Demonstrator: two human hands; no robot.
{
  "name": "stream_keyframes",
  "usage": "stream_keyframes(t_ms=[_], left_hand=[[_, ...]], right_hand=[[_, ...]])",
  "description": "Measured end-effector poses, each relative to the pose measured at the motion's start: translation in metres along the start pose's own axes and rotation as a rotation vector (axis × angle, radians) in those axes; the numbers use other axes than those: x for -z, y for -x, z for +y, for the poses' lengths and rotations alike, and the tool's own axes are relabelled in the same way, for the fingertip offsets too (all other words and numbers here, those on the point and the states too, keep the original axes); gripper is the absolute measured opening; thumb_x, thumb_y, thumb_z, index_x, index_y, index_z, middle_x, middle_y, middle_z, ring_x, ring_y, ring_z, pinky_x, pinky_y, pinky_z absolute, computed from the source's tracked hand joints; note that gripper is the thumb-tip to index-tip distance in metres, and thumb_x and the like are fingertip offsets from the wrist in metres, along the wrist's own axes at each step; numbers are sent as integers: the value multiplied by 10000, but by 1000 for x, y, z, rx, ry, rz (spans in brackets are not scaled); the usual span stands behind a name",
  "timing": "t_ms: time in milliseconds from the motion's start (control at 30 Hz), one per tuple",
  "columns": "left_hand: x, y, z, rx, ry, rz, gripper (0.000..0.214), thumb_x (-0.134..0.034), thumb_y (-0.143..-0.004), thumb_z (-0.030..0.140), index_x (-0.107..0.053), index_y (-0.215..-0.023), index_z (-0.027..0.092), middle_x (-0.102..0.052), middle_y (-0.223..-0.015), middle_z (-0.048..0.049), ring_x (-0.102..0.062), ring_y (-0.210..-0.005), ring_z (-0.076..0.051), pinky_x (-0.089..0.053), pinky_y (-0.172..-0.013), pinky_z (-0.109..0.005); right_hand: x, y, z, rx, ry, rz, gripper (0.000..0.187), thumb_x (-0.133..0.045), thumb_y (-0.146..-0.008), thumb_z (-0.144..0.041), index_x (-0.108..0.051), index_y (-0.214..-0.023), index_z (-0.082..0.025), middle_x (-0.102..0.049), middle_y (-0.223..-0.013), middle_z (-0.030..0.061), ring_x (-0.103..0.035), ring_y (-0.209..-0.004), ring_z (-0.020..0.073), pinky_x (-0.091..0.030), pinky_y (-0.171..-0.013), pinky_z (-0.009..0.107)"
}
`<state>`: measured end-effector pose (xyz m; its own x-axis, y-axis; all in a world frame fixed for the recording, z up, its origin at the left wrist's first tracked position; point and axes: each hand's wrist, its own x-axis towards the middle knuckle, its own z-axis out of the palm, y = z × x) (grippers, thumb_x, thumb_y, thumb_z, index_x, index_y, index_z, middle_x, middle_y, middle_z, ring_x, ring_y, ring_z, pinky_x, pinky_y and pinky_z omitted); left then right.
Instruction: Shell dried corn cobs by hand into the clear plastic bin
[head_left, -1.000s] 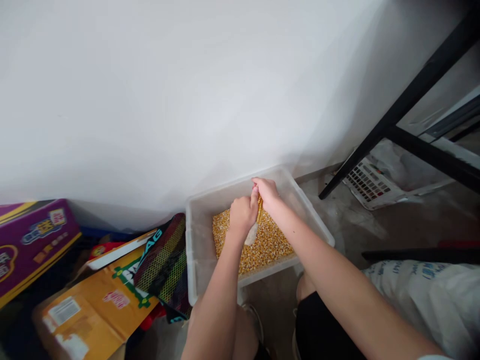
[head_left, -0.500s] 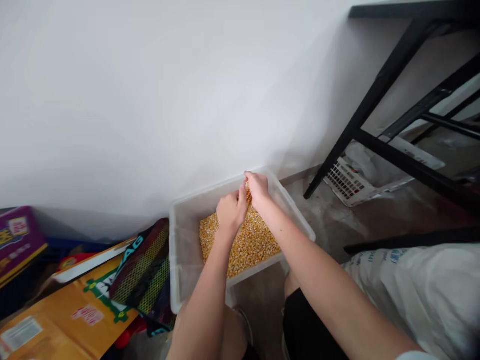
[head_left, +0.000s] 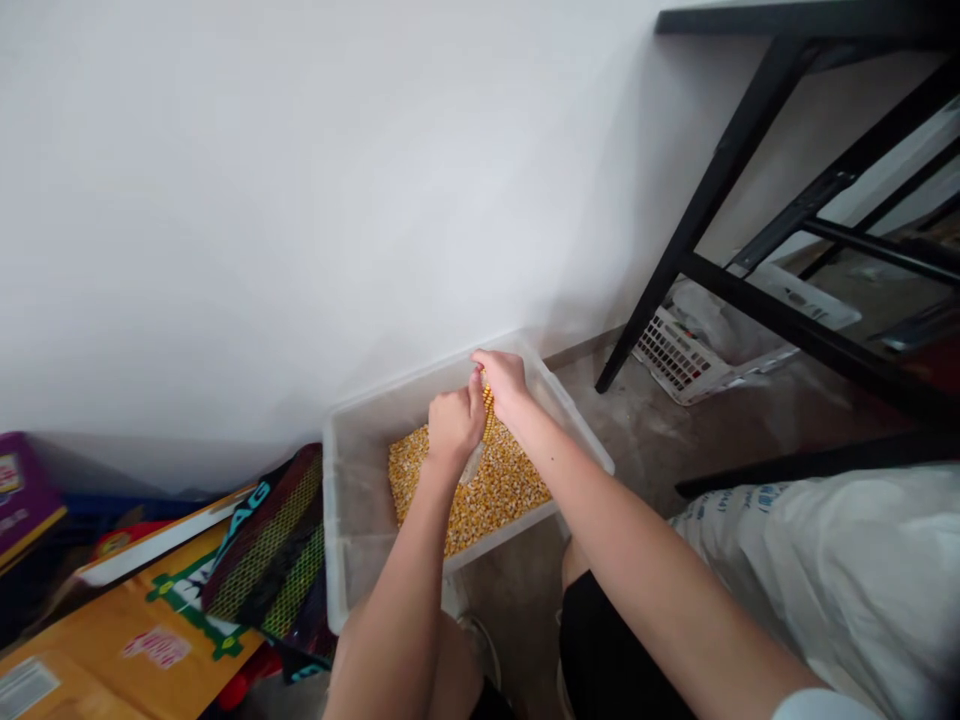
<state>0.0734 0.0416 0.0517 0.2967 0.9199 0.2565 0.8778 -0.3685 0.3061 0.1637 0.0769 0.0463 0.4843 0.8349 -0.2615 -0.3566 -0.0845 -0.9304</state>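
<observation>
A clear plastic tub (head_left: pixel 352 470) stands on the floor against the white wall, its bottom covered with loose yellow corn kernels (head_left: pixel 510 485). Over the tub I hold a corn cob (head_left: pixel 487 412) between both hands. My left hand (head_left: pixel 454 425) is closed round its lower part, where a pale bare end sticks out below the fist. My right hand (head_left: pixel 504 378) is closed on its upper end, where yellow kernels still show.
A black metal table frame (head_left: pixel 712 190) stands at the right, with a white plastic basket (head_left: pixel 679 358) under it. A white printed sack (head_left: pixel 840 560) lies at my right. Flattened cardboard boxes (head_left: pixel 127 630) and a mesh bag (head_left: pixel 277 550) lie left of the tub.
The view has swung to the right, so the tub and hands sit further left in the picture. Both hands stay closed on the cob above the tub.
</observation>
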Motion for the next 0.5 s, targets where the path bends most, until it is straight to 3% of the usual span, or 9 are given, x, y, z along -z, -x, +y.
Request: stream_keyframes(t_ms=[267,400,500], left_hand=[[-1,-1,-2,-18,103,-3,633,-211,-942,426,-580,-510,148,-578,-518,-91,-512,-491,-155,-242,-534,-277],[-1,-5,-10,54,329,-59,622,-272,-906,499,-535,-472,141,-489,-452,-35,-452,-457,-122,-255,-501,-248],[-5,-10,-23,174,532,-119,529,-366,-856,533,-609,-602,138,-504,-473,-4,-471,-456,-119,-298,-482,-224]], right_hand=[[2,-2,4,-38,-61,-49,132,-576,-567,-223,-467,-509,-176,-411,-468,-66,-386,-452,75,-298,-421,199],[3,-1,-4,-136,-119,-108,148,-599,-555,-184,-463,-502,-167,-425,-442,-57,-399,-416,76,-305,-398,202],[4,-2,-12,-229,-142,-105,162,-606,-578,-185,-457,-516,-169,-449,-440,-37,-427,-392,94,-342,-390,218]])
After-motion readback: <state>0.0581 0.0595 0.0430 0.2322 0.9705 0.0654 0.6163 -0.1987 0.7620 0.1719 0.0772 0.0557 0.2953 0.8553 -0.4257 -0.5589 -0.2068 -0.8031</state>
